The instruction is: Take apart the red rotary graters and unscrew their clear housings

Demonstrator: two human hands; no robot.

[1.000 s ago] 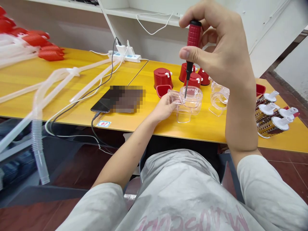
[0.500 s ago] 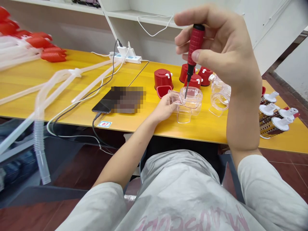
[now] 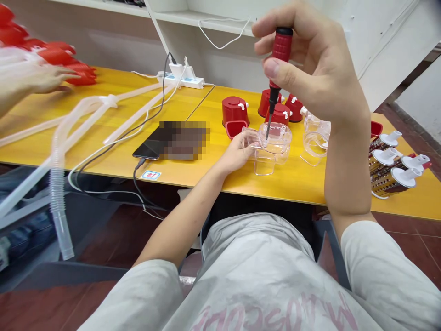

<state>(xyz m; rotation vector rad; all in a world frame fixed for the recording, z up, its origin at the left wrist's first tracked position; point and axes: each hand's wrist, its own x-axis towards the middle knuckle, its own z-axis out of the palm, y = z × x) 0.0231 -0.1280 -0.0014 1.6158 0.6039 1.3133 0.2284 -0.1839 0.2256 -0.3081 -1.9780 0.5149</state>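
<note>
My left hand (image 3: 236, 156) grips a transparent plastic housing (image 3: 275, 142) from the left and holds it just above the yellow table. My right hand (image 3: 319, 69) is raised over the housing, with thumb and fingers shut around the red handle of a small screwdriver (image 3: 281, 48). Its thin black shaft points down, and the tip sits inside the housing near its rim. Whatever the tip touches is too small to tell. Another transparent part (image 3: 314, 148) stands to the right, under my right forearm.
Several red plastic cups (image 3: 235, 110) stand behind the housing, and several metal graters with white caps (image 3: 392, 181) lie at the right. A phone (image 3: 148, 149), power strip (image 3: 181, 82) and translucent tubes (image 3: 57, 184) occupy the left. A co-worker's hand (image 3: 44, 78) reaches over red parts (image 3: 57, 55).
A co-worker's hand has come into view at the far left. My hands keep the screwdriver and housing together, and the view has shifted slightly.
</note>
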